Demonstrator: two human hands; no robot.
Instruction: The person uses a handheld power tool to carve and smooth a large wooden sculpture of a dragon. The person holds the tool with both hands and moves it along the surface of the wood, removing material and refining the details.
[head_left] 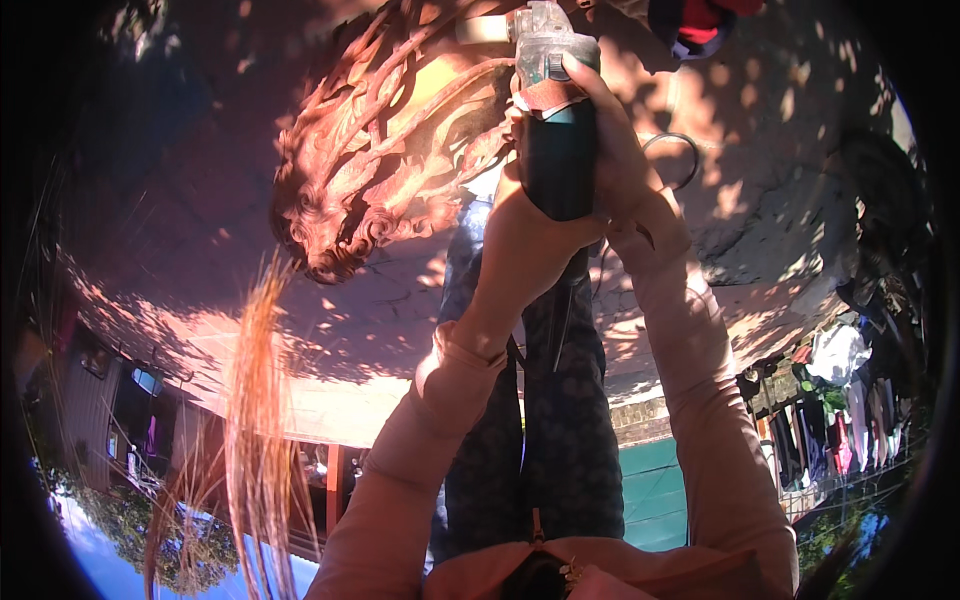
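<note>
Carving (345,180) flanks the power tool (560,170) — hair (256,400) partly hides the ground (770,195).

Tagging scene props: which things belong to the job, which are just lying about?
Job, seemingly:
power tool, in left hand and right hand
carved wooden piece, contact with tool unclear

Background, seemingly:
hanging clothes, far right
green panel, lower right

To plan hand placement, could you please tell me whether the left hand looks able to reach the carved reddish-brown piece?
Probably yes: nothing visible separates the left hand from the carved piece beside it, though that hand would likely have to release the power tool.
</note>
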